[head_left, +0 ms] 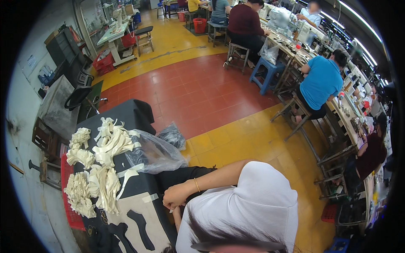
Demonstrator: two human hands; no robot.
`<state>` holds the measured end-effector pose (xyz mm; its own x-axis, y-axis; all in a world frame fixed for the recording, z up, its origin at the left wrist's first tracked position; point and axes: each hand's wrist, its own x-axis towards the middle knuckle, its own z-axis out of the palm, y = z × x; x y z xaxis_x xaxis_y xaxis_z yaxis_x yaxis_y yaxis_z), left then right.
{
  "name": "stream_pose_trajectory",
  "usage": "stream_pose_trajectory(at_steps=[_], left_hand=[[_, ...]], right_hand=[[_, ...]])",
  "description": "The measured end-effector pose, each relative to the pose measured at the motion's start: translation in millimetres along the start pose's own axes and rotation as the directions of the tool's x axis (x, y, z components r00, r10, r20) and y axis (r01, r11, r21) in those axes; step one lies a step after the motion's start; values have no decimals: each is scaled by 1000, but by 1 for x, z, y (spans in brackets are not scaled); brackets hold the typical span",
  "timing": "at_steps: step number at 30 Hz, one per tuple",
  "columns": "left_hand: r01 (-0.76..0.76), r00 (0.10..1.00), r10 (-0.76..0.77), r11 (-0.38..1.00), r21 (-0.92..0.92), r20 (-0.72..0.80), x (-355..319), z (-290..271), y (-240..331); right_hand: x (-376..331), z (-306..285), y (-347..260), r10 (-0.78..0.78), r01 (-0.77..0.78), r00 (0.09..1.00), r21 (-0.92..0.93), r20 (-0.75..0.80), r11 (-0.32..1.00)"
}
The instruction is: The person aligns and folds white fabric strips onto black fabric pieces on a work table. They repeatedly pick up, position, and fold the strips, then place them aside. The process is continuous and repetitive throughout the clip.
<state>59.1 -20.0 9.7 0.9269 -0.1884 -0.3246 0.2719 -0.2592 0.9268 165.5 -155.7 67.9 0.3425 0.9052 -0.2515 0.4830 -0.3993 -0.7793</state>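
Just off the right side of the black-covered table, my right hand is closed, with a gold bracelet at its wrist. Its fingers curl downward around something I cannot make out. Below it a bit of my left hand shows; its fingers are hidden. Nearest to them lies a beige sheet, taped at a corner, with a curved black cut piece on it. More dark pieces lie beside that. Bundles of cream cut pieces cover the table's left part, and a single cream strip lies apart.
A clear plastic bag hangs over the table's right edge, near a dark-filled bag on the floor. A red basket stands at the left. Across the aisle, co-workers, one in a blue shirt, sit at long benches beside a blue stool.
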Motion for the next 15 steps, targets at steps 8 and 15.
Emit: stream_pose_trajectory(at_steps=[8,15], left_hand=[[126,991,-125,992,22,-47,-1,-13,-15],[224,958,-220,974,3,-185,-19,-40,-44]], right_hand=[[-5,4,6,9,-9,1000,-32,26,999],[-4,-1,-3,40,-38,997,-33,66,999]])
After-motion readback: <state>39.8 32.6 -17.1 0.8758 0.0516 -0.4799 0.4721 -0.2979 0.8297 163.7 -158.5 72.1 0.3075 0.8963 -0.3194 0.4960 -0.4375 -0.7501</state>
